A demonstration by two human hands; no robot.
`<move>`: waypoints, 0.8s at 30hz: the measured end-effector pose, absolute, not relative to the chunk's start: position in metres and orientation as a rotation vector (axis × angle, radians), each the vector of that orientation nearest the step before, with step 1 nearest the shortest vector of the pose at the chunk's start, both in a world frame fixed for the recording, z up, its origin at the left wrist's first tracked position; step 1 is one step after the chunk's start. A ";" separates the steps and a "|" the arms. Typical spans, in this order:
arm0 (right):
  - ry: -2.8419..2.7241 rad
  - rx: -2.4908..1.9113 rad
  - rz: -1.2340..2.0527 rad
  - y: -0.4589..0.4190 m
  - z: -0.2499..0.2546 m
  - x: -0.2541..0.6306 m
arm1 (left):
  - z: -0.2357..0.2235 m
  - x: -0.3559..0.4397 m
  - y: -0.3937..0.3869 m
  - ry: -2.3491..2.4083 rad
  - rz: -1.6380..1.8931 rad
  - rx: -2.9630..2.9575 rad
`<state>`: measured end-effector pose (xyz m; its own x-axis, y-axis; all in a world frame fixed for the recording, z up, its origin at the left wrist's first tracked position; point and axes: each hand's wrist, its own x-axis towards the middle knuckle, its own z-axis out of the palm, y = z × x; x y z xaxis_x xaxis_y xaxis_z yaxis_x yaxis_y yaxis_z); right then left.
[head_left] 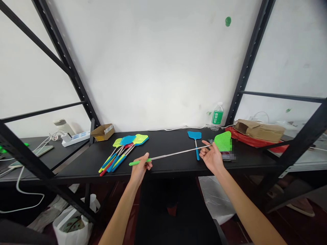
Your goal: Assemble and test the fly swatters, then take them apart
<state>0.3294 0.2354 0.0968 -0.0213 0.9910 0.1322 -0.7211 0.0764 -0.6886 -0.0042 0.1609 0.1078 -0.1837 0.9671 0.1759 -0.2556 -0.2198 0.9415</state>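
Observation:
A fly swatter with a green mesh head [223,141], a long extended metal rod and a green grip is stretched across the black table [168,143]. My left hand [140,167] is closed round its green grip. My right hand [211,157] pinches the rod just below the head. A blue swatter [195,139] lies flat behind the rod. A bundle of several swatters [122,151] with yellow, blue and red handles lies to the left.
A green-labelled water bottle [217,117] stands at the back wall. A brown cardboard box [259,130] rests on a red thing at right. A small open carton [103,131] and a power strip [75,137] sit at left. Black shelf posts [76,85] frame the table.

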 end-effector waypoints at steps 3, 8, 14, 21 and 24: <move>-0.697 -0.487 1.449 0.236 0.096 0.329 | 0.112 -0.006 0.160 1.013 1.523 1.125; -0.697 -0.486 1.457 0.236 0.097 0.329 | 0.119 -0.017 0.158 1.103 1.494 1.199; -0.691 -0.493 1.461 0.235 0.098 0.328 | 0.114 -0.028 0.160 1.192 1.489 1.175; -0.672 -0.467 1.477 0.233 0.099 0.328 | 0.111 -0.030 0.162 1.122 1.488 1.127; -0.671 -0.458 1.490 0.233 0.100 0.328 | 0.112 -0.033 0.161 1.073 1.499 1.122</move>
<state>0.3283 0.2326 0.0995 -0.0445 0.9911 0.1256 -0.7509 0.0498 -0.6585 -0.0326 0.1613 0.1116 -0.1336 0.9801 0.1469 -0.1769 -0.1694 0.9695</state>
